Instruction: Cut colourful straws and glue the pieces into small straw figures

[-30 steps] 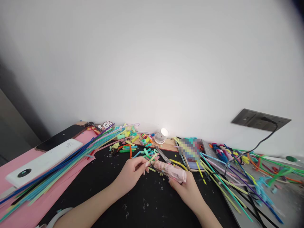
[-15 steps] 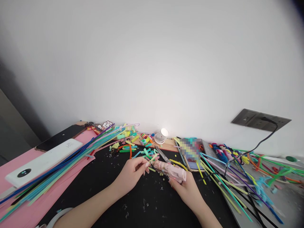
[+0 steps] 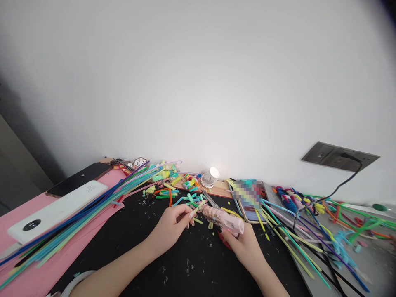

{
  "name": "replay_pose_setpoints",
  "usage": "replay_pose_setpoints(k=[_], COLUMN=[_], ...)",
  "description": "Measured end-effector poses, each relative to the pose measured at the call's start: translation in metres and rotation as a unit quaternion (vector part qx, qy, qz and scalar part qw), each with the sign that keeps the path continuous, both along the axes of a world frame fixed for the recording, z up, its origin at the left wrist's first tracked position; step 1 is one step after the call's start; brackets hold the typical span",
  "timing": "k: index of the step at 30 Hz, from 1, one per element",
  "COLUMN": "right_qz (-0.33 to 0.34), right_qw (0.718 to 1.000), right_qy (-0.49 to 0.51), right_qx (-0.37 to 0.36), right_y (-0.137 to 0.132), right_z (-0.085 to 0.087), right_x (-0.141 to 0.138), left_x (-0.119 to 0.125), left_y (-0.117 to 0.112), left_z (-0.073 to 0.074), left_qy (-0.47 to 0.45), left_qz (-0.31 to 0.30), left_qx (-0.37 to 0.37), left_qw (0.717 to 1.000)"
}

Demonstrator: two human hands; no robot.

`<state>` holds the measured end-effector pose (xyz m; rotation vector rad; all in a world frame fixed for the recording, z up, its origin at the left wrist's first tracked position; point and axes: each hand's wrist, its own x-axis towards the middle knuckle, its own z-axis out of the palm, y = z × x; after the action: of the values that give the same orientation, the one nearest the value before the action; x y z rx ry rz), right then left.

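Note:
My right hand is wrapped round the handle of a pale pink hot glue gun, whose body points away to the left. My left hand pinches a short pale yellow-green pipe cleaner piece between thumb and fingertips. The gun's front end is right beside that piece; whether they touch I cannot tell. Several cut green and yellow pipe cleaner pieces lie just beyond my fingers. Behind the gun lie scissors, partly covered by it. A reddish patch shows beneath my right hand.
A paper cup stands by the wall. Long pipe cleaners and a white power bank are on the left. To the right are a phone, loose pipe cleaners and a black cord running from a wall socket.
The glue gun has shifted slightly to the right in my right hand, and more of the reddish patch beneath shows. My left hand has hardly moved.

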<state>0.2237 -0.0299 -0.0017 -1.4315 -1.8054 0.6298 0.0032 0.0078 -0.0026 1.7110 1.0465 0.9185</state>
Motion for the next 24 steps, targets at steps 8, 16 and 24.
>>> replay_pose_setpoints(k=[8,16,24], right_qz=[-0.029,-0.049,0.051], right_qw=[0.999,0.997,0.984], right_qy=[-0.019,-0.05,-0.163], right_qx=[0.03,0.033,0.041], right_y=[0.003,0.003,-0.005], right_z=[0.001,0.005,0.011], right_x=[0.002,0.004,-0.001], left_x=[-0.001,-0.005,-0.009], left_y=[0.0,0.003,0.009], left_z=[0.002,0.004,0.001], left_qy=[-0.009,-0.012,-0.058], left_qz=[0.008,0.097,0.177], left_qx=[-0.006,0.002,0.022], left_qw=[1.0,0.995,0.982])
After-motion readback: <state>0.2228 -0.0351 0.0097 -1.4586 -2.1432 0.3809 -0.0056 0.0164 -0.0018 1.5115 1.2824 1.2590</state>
